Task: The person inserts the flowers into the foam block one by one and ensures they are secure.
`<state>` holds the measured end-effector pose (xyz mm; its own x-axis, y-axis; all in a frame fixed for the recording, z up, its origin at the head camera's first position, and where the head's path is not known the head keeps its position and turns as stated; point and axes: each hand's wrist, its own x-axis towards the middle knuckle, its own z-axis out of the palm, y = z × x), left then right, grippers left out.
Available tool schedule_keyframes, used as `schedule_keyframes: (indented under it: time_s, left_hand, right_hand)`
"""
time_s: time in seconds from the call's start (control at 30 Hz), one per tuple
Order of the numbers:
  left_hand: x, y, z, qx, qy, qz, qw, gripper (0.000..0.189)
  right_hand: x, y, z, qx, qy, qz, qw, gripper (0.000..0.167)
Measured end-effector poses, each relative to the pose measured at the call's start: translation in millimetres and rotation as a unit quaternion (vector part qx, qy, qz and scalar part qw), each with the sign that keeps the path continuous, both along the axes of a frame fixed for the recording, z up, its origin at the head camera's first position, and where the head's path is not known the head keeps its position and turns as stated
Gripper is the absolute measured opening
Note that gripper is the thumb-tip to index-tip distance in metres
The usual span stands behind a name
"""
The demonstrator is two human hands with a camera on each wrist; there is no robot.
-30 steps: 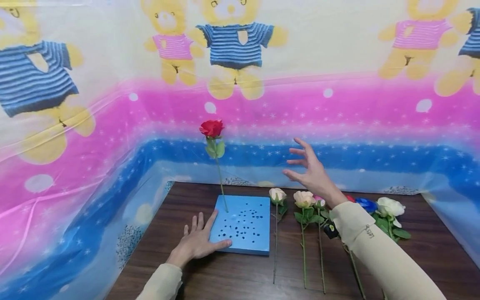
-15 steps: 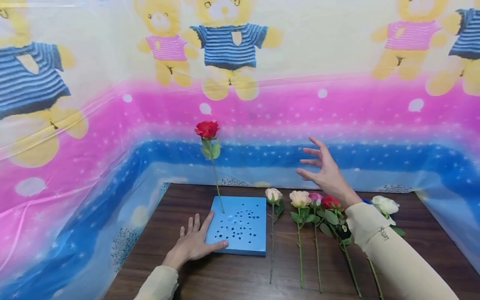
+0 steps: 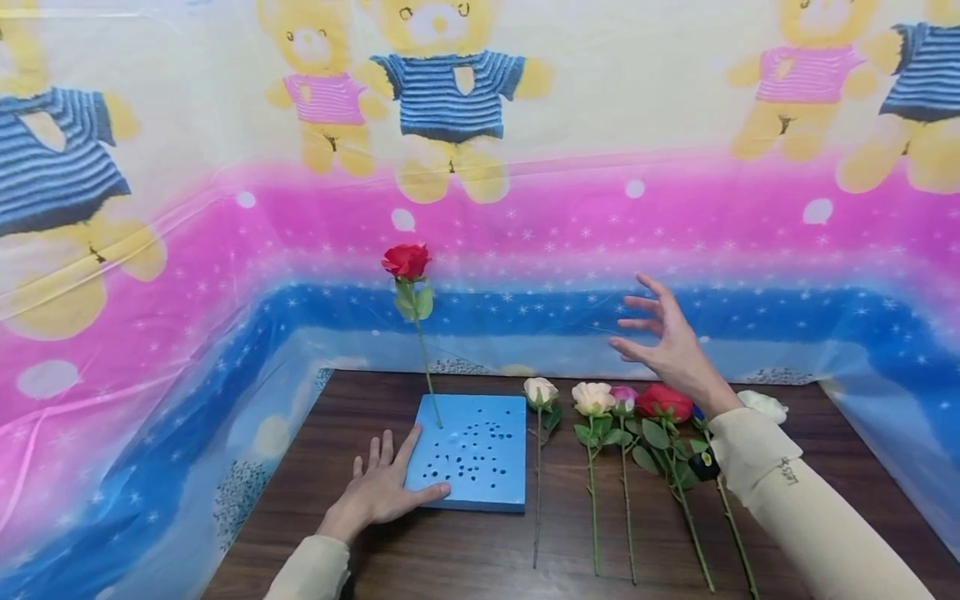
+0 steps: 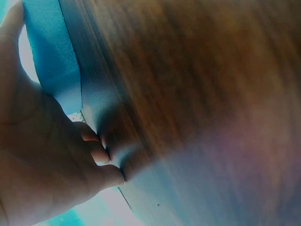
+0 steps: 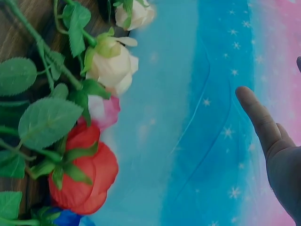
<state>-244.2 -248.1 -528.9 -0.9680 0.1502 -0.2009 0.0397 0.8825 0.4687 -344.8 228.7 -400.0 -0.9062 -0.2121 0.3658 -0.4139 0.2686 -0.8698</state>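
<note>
A blue foam block (image 3: pixel 483 492) with several small holes lies on the table, and a red rose (image 3: pixel 406 262) stands upright in it near its back left. My left hand (image 3: pixel 375 492) rests against the block's left side, fingers spread, thumb over the front left corner. Raised over the row of flowers is my right hand (image 3: pixel 667 342), its fingers apart and holding nothing. Below it lie a second red rose (image 3: pixel 664 403), a pink rose (image 3: pixel 623 400) and a cream rose (image 3: pixel 593 398). The left wrist view shows the block's blue side (image 4: pixel 54 52) by my thumb.
Another cream rose (image 3: pixel 540 393) lies just right of the block. A white rose (image 3: pixel 763 406) and a blue flower (image 5: pixel 68 218) lie farther right, partly hidden by my right arm. A printed bear curtain (image 3: pixel 570 225) hangs behind the dark wooden table (image 3: pixel 442 558).
My right hand has moved to the right over the flowers, uncovering the red rose there. The view has turned slightly right. My left hand stays on the block.
</note>
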Motion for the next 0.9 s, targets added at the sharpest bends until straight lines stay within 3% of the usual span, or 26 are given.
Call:
schedule_keyframes:
  time_s: [0.9]
  left_hand:
    - [0.3, 2.3, 4.2, 0.000, -0.005, -0.004, 1.0000, 0.122]
  right_hand:
    - [12.4, 77, 7.1, 0.019, 0.014, -0.064, 0.9976, 0.111]
